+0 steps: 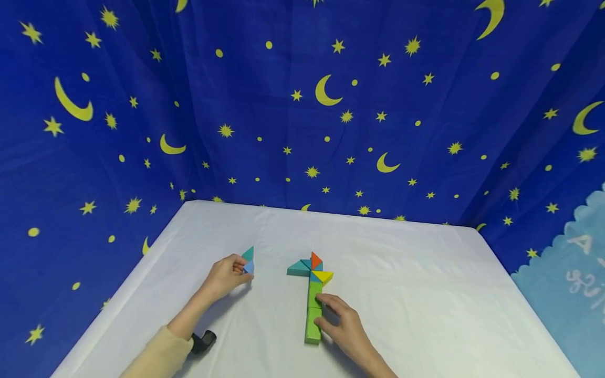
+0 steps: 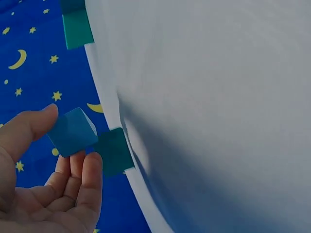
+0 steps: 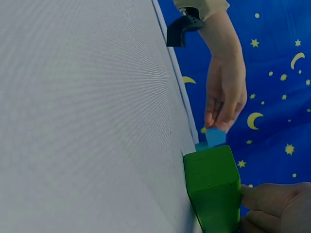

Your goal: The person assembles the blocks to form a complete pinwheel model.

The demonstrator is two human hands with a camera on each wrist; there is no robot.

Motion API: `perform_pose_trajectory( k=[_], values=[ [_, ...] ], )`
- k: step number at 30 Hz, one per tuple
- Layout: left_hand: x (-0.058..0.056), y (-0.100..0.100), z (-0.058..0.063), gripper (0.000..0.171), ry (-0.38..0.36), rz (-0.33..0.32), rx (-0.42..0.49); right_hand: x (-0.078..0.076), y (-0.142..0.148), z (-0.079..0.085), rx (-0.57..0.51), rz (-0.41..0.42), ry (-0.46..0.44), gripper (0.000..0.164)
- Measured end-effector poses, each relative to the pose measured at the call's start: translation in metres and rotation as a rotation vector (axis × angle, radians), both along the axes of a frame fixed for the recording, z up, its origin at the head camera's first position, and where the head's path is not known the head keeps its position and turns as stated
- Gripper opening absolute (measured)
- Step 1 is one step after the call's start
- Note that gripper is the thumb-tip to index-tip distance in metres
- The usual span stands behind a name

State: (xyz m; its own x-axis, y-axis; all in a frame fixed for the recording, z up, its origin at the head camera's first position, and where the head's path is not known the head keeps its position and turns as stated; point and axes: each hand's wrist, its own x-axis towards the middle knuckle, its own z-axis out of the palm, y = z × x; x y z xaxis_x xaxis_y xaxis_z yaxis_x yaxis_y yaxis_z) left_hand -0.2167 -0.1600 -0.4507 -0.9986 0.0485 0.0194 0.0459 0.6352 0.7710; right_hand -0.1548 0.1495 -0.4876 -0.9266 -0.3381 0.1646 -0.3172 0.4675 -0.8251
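Note:
Between the thumb and fingertips of my left hand (image 1: 228, 275) is a small blue triangular block (image 1: 249, 268), pinched just above the table. A teal triangular block (image 1: 248, 254) stands right behind it on the cloth. In the left wrist view the blue block (image 2: 74, 132) shows a flat square face. My right hand (image 1: 347, 326) has its fingertips against the right side of two green blocks (image 1: 314, 324) laid end to end. Beyond them, a yellow triangle (image 1: 323, 276), a red triangle (image 1: 316, 261) and a teal triangle (image 1: 299, 269) join blue pieces.
White cloth covers the table (image 1: 425, 294). A blue curtain (image 1: 264, 105) with yellow moons and stars rises behind and at the sides. A black wrist mount (image 1: 205, 342) sits by the left sleeve. A light blue scalloped panel (image 1: 567, 278) hangs at the right.

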Motion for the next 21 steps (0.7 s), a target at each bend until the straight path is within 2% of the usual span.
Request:
perform_pose_trajectory(
  k=[11, 21],
  values=[
    [0.002, 0.028, 0.005, 0.028, 0.036, -0.143, 0.039, 0.000, 0.000, -0.001, 0.002, 0.000, 0.007, 0.047],
    [-0.002, 0.044, 0.002, 0.027, 0.111, -0.279, -0.028, 0.001, 0.000, -0.001, 0.004, -0.001, 0.023, 0.046]
  ],
)
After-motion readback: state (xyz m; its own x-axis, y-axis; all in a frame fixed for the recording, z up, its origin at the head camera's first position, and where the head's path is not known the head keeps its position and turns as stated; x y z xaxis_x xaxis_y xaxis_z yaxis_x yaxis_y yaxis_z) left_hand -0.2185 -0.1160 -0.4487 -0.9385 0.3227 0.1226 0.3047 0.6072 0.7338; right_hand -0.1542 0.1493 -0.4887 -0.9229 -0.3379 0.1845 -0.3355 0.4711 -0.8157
